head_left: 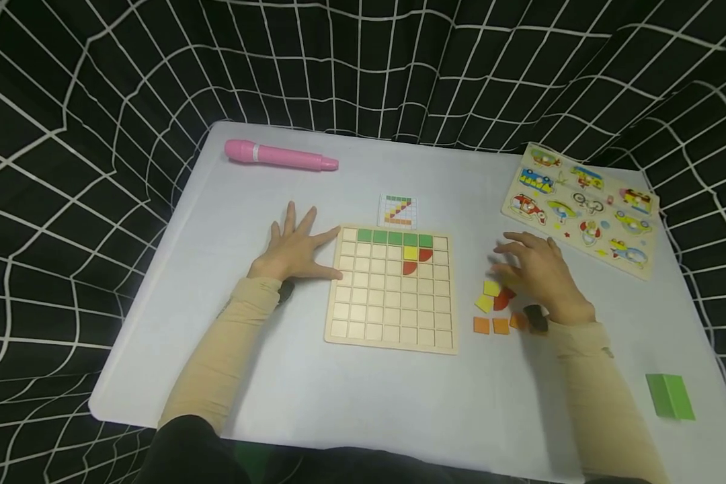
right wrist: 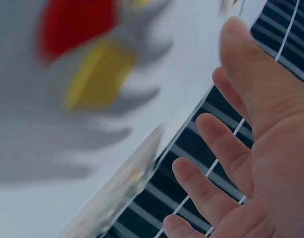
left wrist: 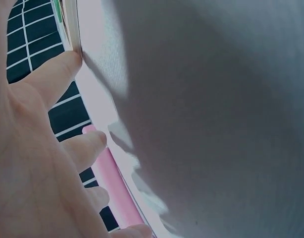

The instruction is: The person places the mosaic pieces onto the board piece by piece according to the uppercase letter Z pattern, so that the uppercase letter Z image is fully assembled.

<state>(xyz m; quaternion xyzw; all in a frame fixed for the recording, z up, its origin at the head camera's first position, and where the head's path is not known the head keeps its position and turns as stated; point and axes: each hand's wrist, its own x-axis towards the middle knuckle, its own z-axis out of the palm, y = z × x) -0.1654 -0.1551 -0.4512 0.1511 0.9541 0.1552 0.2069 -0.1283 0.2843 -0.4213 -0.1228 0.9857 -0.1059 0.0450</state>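
Observation:
A wooden grid board (head_left: 393, 316) lies mid-table. Green squares (head_left: 395, 237) run along its top row, with a yellow square (head_left: 410, 253) and two red quarter-circle pieces (head_left: 409, 268) below them. My left hand (head_left: 290, 249) is spread flat at the board's left side, thumb and index fingertip against its edge. Over the loose pieces to the right hovers my right hand (head_left: 541, 272), fingers apart and nothing between them. Under it lie yellow squares (head_left: 485, 303), red pieces (head_left: 501, 302) and orange squares (head_left: 481, 325), partly hidden. The right wrist view shows a yellow piece (right wrist: 102, 74) below the fingers.
A small pattern card (head_left: 398, 212) lies just behind the board. Further back is a pink microphone-like stick (head_left: 287, 158). At back right rests a picture puzzle board (head_left: 581, 208), and a folded green piece (head_left: 669, 396) stands near the right edge. Black netted curtain surrounds the table.

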